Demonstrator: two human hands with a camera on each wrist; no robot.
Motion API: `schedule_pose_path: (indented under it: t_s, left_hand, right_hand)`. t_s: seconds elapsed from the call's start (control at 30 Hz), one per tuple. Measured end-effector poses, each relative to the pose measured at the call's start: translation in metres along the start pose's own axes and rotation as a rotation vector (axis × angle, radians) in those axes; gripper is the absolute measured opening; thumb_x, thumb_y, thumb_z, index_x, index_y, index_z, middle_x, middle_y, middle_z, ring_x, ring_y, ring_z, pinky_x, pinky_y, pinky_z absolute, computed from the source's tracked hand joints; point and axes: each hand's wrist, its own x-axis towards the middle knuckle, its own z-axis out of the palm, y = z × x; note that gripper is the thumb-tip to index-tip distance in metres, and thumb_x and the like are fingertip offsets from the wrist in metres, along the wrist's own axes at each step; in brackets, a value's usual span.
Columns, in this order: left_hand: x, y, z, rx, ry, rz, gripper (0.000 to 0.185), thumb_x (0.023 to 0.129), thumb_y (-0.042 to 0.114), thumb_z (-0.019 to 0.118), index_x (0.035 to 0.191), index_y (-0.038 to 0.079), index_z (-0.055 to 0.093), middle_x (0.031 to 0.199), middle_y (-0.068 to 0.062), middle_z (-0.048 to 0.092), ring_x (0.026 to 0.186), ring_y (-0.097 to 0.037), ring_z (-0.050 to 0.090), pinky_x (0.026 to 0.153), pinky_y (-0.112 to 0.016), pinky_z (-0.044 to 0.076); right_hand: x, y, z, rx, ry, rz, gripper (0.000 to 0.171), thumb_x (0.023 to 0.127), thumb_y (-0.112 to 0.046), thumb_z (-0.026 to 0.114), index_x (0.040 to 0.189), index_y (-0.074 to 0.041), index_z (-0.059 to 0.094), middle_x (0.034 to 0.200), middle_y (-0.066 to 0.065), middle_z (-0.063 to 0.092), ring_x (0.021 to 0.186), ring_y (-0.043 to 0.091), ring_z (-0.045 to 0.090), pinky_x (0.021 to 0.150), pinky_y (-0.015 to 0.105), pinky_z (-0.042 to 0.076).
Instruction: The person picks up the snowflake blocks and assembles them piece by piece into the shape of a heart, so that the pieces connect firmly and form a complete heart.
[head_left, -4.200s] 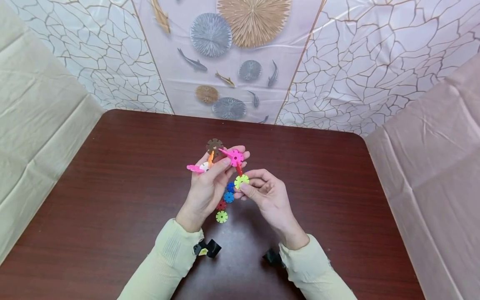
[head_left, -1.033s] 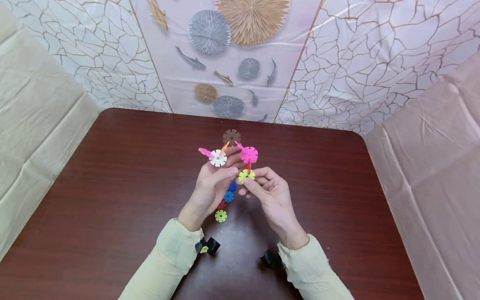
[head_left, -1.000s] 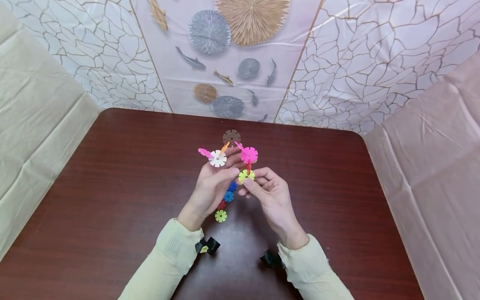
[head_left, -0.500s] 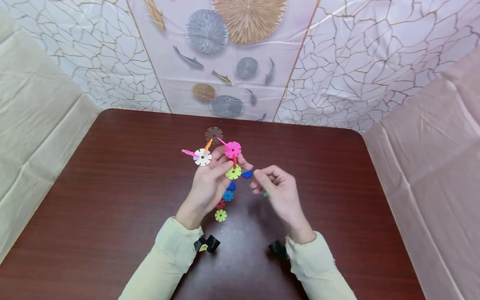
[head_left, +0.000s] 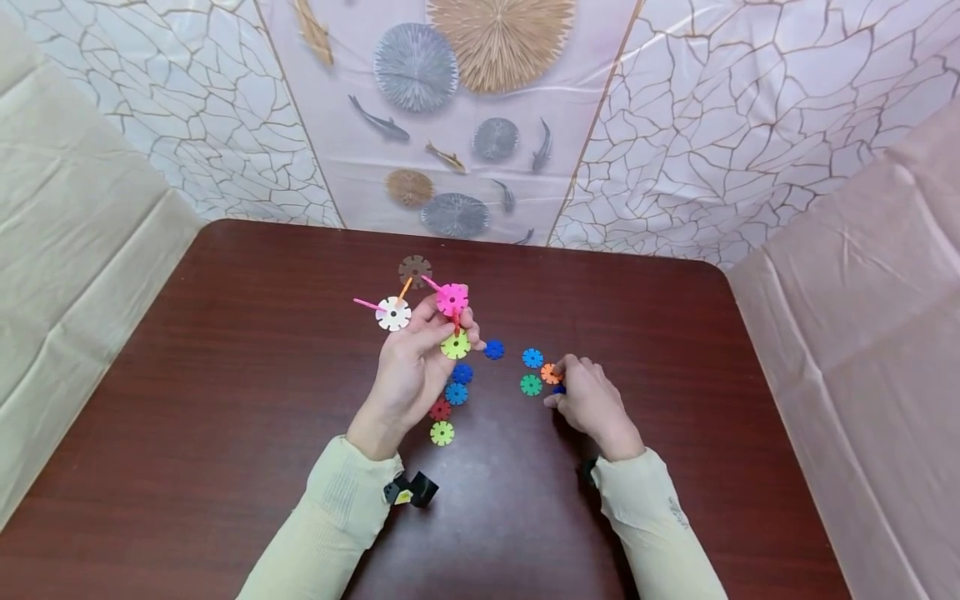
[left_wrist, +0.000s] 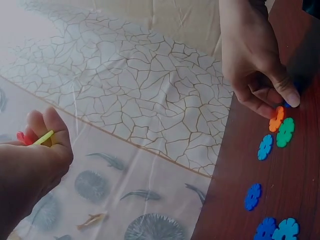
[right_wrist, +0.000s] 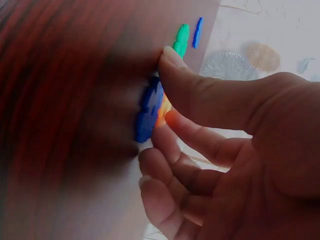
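Observation:
My left hand (head_left: 408, 375) pinches the yellow-green disc (head_left: 455, 345) of a linked chain of notched plastic discs, raised over the table. A red disc joins it to a pink disc (head_left: 452, 299); a white disc (head_left: 393, 314), an orange one on edge and a brown disc (head_left: 415, 272) belong to the same cluster. Low over the table, my right hand (head_left: 596, 408) has thumb and forefinger spread about a dark blue disc (right_wrist: 149, 112) lying there. Its forefinger touches or nearly touches an orange disc (head_left: 551, 374). In the head view the hand partly hides both.
Beside the right hand lie a light blue disc (head_left: 532, 357) and a green disc (head_left: 531, 385). Farther left on the dark wooden table (head_left: 225, 375) are a blue disc (head_left: 494, 349) and a short row ending in a yellow-green disc (head_left: 442, 433). Patterned cloth stands behind.
My right hand has let go of the chain's yellow-green disc and moved right and down to the loose discs. My left hand now holds that disc, with the chain shifted left.

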Motion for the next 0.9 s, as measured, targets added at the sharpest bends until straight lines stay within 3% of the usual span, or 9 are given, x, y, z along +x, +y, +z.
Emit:
schedule_pose_path:
  t_s: [0.23,0.4,0.5,0.57,0.73,0.8,0.9]
  left_hand:
    - [0.001,0.001,-0.002,-0.004,-0.029,-0.025,0.049,0.097,0.003,0.03,0.146,-0.002,0.035,0.103,-0.009,0.05,0.095,-0.019,0.052,0.087,-0.027,0.049]
    - [0.002,0.002,-0.002,-0.003,-0.057,-0.02,0.049,0.097,0.007,0.03,0.145,-0.001,0.035,0.101,-0.008,0.049,0.093,-0.017,0.051,0.087,-0.028,0.047]
    - [0.003,0.001,-0.001,0.006,-0.051,-0.011,0.046,0.097,0.006,0.031,0.143,0.0,0.036,0.098,-0.007,0.048,0.091,-0.018,0.05,0.089,-0.03,0.045]
    - [0.003,0.0,-0.001,0.012,-0.049,-0.003,0.046,0.095,0.003,0.03,0.141,0.001,0.036,0.097,-0.008,0.046,0.09,-0.019,0.049,0.091,-0.031,0.043]
    - [0.003,-0.002,0.002,0.0,-0.03,0.012,0.051,0.089,-0.005,0.028,0.139,0.002,0.035,0.096,-0.008,0.043,0.092,-0.02,0.048,0.095,-0.034,0.042]
    - [0.003,-0.003,0.003,-0.002,-0.016,0.014,0.051,0.088,-0.007,0.028,0.138,0.002,0.035,0.096,-0.008,0.043,0.095,-0.022,0.049,0.097,-0.034,0.043]
    - [0.002,-0.005,0.005,0.012,-0.002,0.01,0.049,0.088,-0.009,0.029,0.135,0.004,0.035,0.097,-0.008,0.044,0.1,-0.024,0.05,0.098,-0.034,0.044]
  right_hand:
    - [0.003,0.007,0.002,0.045,-0.027,0.019,0.041,0.084,-0.02,0.078,0.113,0.0,0.055,0.094,0.01,0.055,0.084,0.025,0.053,0.073,0.04,0.049]
    - [0.0,0.003,0.001,0.119,0.006,-0.007,0.023,0.087,-0.022,0.074,0.101,-0.006,0.063,0.09,0.005,0.062,0.079,0.02,0.056,0.071,0.035,0.049]
    - [-0.007,-0.009,-0.003,0.298,0.064,-0.08,0.018,0.089,-0.024,0.072,0.097,-0.009,0.066,0.081,0.002,0.062,0.07,0.017,0.056,0.063,0.03,0.049]
    - [-0.016,-0.022,-0.007,0.494,0.089,-0.163,0.018,0.09,-0.02,0.071,0.102,-0.008,0.066,0.079,0.005,0.06,0.067,0.019,0.058,0.061,0.028,0.051]
    - [-0.042,-0.064,-0.013,0.979,0.126,-0.374,0.021,0.089,0.0,0.066,0.11,0.001,0.064,0.087,0.018,0.06,0.074,0.03,0.068,0.07,0.036,0.059]
    - [-0.052,-0.082,-0.014,1.051,0.181,-0.398,0.018,0.089,0.002,0.066,0.107,0.003,0.065,0.091,0.02,0.063,0.077,0.027,0.069,0.073,0.035,0.059]
    - [-0.065,-0.104,-0.016,1.002,0.336,-0.432,0.012,0.086,0.003,0.069,0.098,0.003,0.067,0.089,0.016,0.067,0.076,0.02,0.067,0.072,0.031,0.058]
